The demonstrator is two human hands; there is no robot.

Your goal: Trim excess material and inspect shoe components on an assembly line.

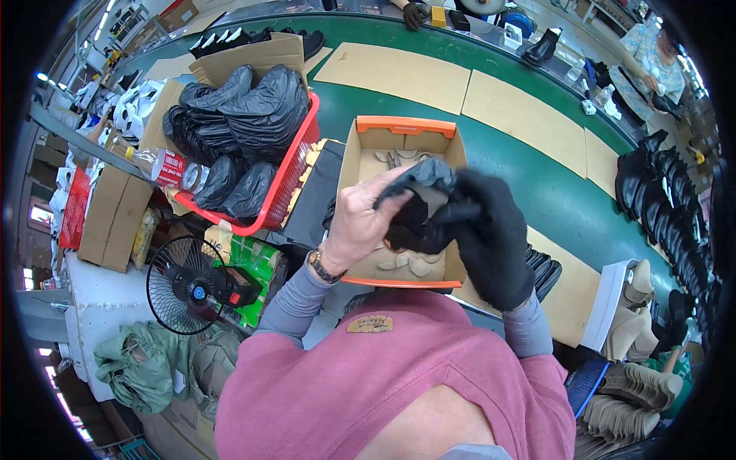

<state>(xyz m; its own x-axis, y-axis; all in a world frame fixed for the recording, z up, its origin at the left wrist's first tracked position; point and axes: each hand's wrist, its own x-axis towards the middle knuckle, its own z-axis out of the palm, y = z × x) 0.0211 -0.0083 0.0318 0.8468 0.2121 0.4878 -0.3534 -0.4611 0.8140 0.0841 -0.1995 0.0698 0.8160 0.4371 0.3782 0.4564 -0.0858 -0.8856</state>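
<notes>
In front of my chest I hold a black leather shoe upper (418, 180) with both hands, its edge folded up. My bare left hand (360, 218), a watch at the wrist, pinches it from the left. My right hand (494, 241), in a black glove, grips its right side; some of its fingers are blurred and partly hidden. Just under the hands stands an open cardboard box (402, 123) with an orange rim. Small curved beige pieces (418, 266) lie loose in it at the near and far ends. The upper and my hands hide the box's middle.
To the left, a red plastic basket (295, 161) holds piled black uppers (268, 115), with a plastic bottle (172, 169) leaning there. A black fan (184, 284) stands nearer. Cardboard sheets (395, 74) lie along the green bench (376, 100). Black shoes (652, 192) line the right.
</notes>
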